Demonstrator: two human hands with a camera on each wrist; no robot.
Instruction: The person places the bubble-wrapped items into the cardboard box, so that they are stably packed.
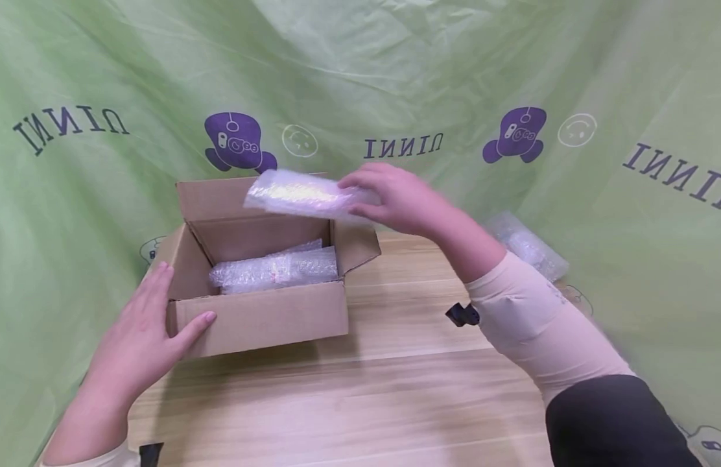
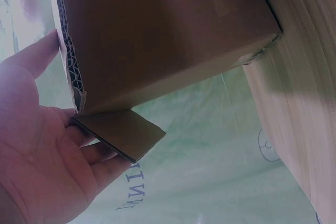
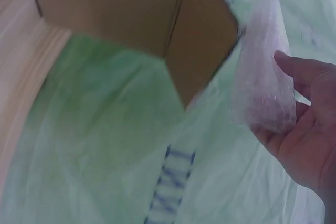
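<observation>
An open cardboard box (image 1: 273, 319) stands on the table with its flaps spread. My left hand (image 1: 140, 334) grips its front left corner, the thumb on the front wall and the fingers at the left side flap (image 2: 123, 132). Above the box's back right part, my right hand (image 1: 395, 198) holds a bubble-wrapped package (image 1: 296, 194) between thumb and fingers. The right wrist view shows this clear package (image 3: 265, 72) beside the box's right flap (image 3: 202, 38). Inside the box lie bubble-wrapped packages (image 1: 273, 271); how many cannot be made out.
Another bubble-wrapped package (image 1: 528, 248) lies at the table's right back, partly behind my right forearm. A green printed cloth (image 1: 349, 71) hangs around the back and sides of the wooden table (image 1: 360, 402).
</observation>
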